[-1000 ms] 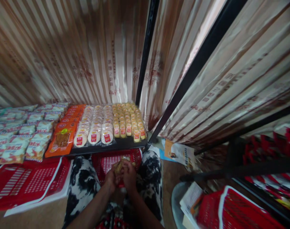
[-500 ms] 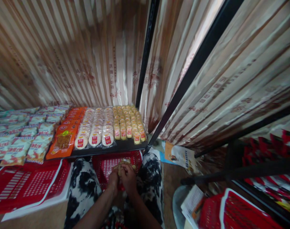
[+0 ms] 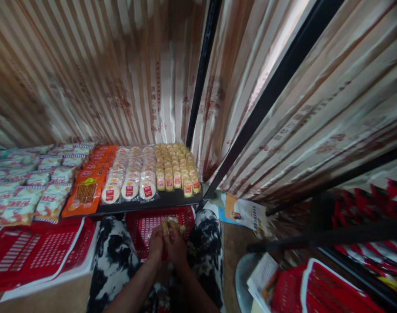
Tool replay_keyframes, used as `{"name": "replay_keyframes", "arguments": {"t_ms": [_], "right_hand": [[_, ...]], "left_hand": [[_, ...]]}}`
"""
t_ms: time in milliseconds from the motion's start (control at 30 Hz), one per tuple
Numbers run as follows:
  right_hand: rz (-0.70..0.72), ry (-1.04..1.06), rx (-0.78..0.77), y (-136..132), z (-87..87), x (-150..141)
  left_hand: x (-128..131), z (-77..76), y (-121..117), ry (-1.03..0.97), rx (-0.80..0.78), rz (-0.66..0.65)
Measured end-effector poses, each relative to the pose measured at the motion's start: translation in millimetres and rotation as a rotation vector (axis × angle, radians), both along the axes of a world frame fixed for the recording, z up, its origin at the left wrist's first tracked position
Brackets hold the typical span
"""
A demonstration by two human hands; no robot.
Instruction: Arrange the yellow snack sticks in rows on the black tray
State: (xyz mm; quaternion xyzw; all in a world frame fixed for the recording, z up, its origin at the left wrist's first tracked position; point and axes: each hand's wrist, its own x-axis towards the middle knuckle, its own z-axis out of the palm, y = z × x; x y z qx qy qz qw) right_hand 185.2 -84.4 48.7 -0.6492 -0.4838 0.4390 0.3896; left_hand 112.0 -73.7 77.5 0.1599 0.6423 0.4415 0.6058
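Observation:
My left hand and my right hand press together over a red plastic basket between my knees. Both are closed around a small yellow snack packet that sticks up between the fingers. Just beyond the basket is a black shelf with rows of small yellow packets, round white packets with red labels, orange packets and white-and-blue bags. My legs in black-and-white trousers flank the basket.
Striped brown-and-cream curtains hang behind the shelf, crossed by black metal poles. Flat red baskets lie at the left and another red basket at the lower right. A leaflet lies on the floor.
My hands have closed tighter together and turned the yellow packet more upright. The view has shifted slightly; the shelf items stay in place.

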Motion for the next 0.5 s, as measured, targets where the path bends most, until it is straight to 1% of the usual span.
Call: {"name": "replay_keyframes", "arguments": {"t_ms": [233, 400, 500], "right_hand": [[-0.069, 0.029, 0.017, 1.6, -7.8, 4.5], [-0.105, 0.016, 0.003, 1.4, -11.5, 6.9], [-0.116, 0.006, 0.027, 0.5, -14.9, 7.9]], "left_hand": [[-0.1, -15.9, 2.2, 0.112, -0.002, 0.017], [1.3, -16.2, 3.1, 0.105, 0.013, -0.008], [1.6, -15.8, 3.2, 0.082, 0.026, -0.013]]}}
